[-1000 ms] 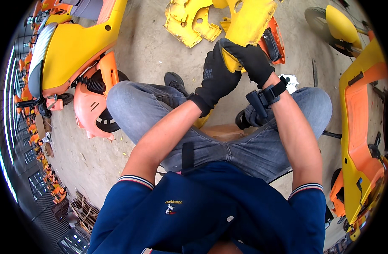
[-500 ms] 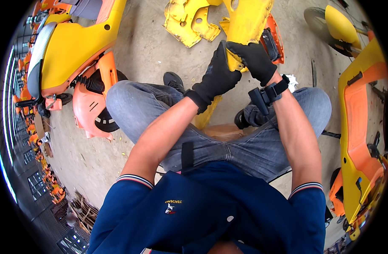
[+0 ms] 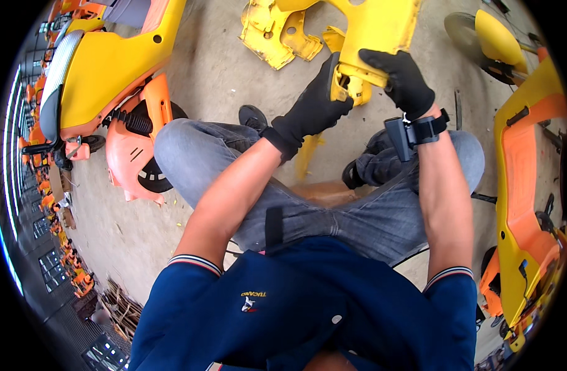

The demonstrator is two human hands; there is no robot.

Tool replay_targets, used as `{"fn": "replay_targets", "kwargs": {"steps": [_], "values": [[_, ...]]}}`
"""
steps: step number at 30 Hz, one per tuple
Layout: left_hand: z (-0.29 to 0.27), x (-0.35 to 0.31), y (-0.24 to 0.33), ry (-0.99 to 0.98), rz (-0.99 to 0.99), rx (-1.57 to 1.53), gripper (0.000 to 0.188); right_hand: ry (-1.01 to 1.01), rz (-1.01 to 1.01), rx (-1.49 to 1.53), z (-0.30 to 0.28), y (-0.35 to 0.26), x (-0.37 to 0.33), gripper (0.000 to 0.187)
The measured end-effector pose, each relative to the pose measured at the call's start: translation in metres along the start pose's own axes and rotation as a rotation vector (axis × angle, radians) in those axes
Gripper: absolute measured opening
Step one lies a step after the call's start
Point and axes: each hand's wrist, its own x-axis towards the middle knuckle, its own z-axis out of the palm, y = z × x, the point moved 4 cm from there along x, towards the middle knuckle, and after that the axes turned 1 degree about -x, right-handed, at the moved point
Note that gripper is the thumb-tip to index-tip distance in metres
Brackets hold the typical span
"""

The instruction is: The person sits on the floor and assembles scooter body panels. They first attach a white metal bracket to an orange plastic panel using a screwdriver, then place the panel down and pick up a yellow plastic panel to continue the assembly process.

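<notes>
- Yellow panel [image 3: 382, 31], held above the floor [image 3: 203, 80], appears partway apart from a smaller piece [image 3: 336, 88]; whether any join holds cannot be told.
- Left hand [image 3: 314, 102] grips the piece; right hand [image 3: 406, 81] clasps the panel's edge.
- Loose shells [image 3: 263, 38] lie beyond, scooters [image 3: 110, 80] either side.

The yellow panel [image 3: 382, 31] looks smooth plastic, the gloves [image 3: 409, 85] matt cloth, the jeans [image 3: 200, 151] denim.
</notes>
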Motion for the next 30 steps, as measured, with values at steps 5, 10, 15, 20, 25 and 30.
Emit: {"fn": "replay_targets", "kwargs": {"steps": [5,10,15,20,25,30], "values": [[-0.007,0.002,0.006,0.020,-0.199,-0.032,0.083,0.005,-0.124,-0.234,-0.007,0.006,0.003,0.022],[-0.026,0.009,-0.019,0.160,-0.048,-0.178,0.079,0.081,-0.222,-0.449,-0.012,0.017,0.007,0.023],[-0.037,0.014,-0.034,0.334,0.027,-0.270,0.063,0.186,0.028,-0.061,-0.013,0.021,0.006,0.023],[-0.044,0.009,-0.049,0.427,-0.161,-0.309,0.027,0.251,0.159,-0.064,-0.018,0.024,0.005,0.022],[-0.043,0.001,-0.061,0.492,-0.282,0.037,0.028,0.377,0.083,0.018,-0.022,0.029,0.006,0.020],[-0.046,-0.004,-0.092,0.407,-0.374,0.213,0.039,0.473,0.154,0.105,-0.034,0.048,0.010,0.019]]}}
